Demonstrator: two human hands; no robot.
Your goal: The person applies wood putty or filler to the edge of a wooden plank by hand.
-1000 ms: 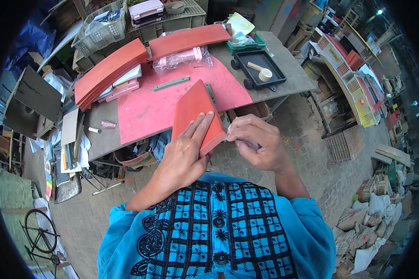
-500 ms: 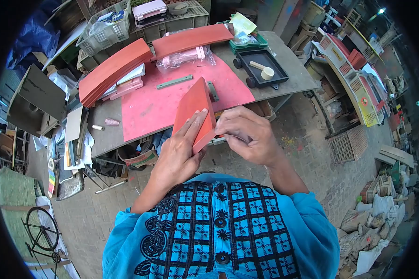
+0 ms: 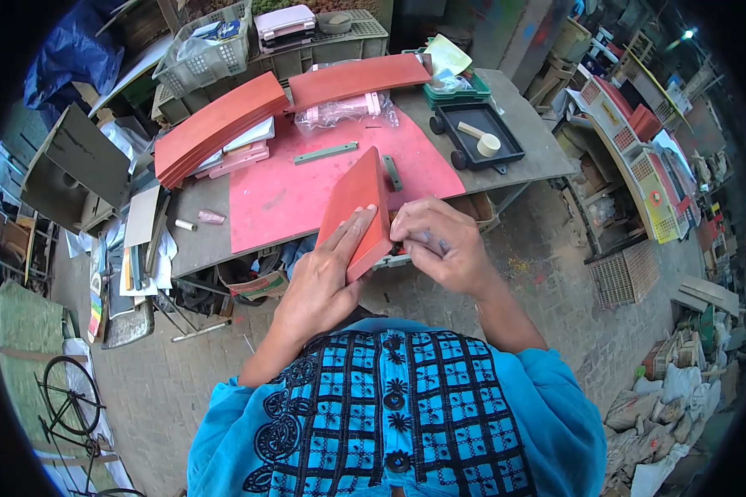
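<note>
My left hand (image 3: 323, 277) holds a red-painted board (image 3: 352, 192) tilted up in front of me, its fingers laid over the broad face and the thumb side by the lower edge. At the board's right-hand edge is my right hand (image 3: 443, 244), fingers curled in a pinch; what lies between them is mostly hidden. Behind the board, a pink sheet (image 3: 273, 195) covers part of the table. Two green-grey strips, one long (image 3: 326, 153) and one short (image 3: 392, 172), lie on the sheet.
Stacked curved red boards (image 3: 220, 124) and another red board (image 3: 360, 79) line the table's far side. To the right sits a black tray (image 3: 453, 122) holding a pale round piece (image 3: 488, 146) and a stick. A plastic crate (image 3: 626, 275) stands on the floor; sacks (image 3: 638, 402) lie lower right.
The view has shifted slightly, so the table sits a little further right and lower. My right hand's fingers have moved slightly along the board's edge; my left hand keeps its hold.
</note>
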